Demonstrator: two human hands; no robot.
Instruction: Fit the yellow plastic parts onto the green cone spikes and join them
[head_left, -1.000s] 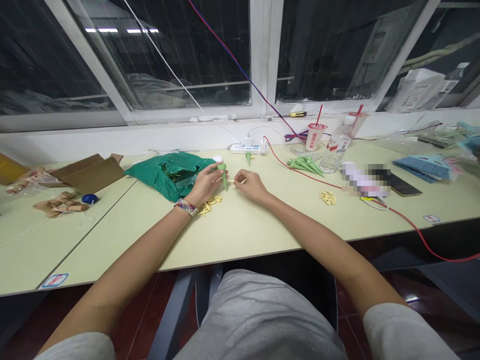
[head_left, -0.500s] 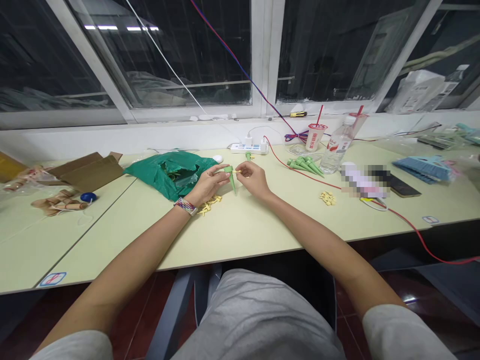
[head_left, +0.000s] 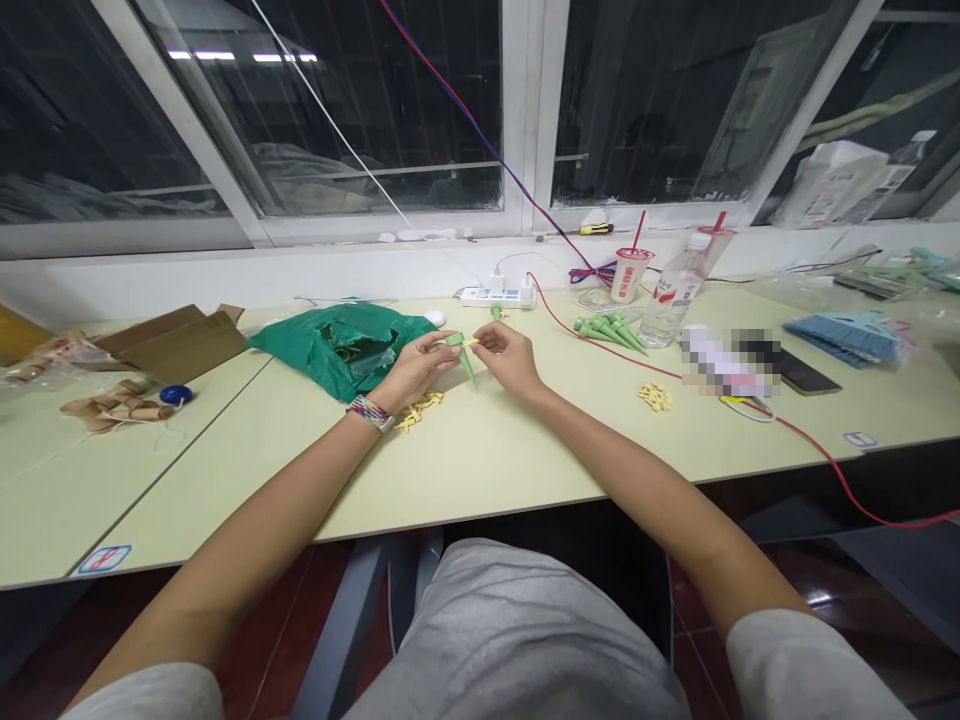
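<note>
Left hand [head_left: 414,366] pinches a green plastic spike [head_left: 465,358], point down, in the gap between the hands; right hand [head_left: 510,360] pinches a small yellow piece [head_left: 470,342] at the spike's top; green plastic bag [head_left: 337,345] just beside left hand, loose yellow pieces [head_left: 415,410] beneath it.

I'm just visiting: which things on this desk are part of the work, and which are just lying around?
In use:
left hand holding a green plastic spike
right hand pinching a small yellow piece
green spikes
loose yellow pieces

Lying about:
water bottle
drink cup
power strip
phone
</note>
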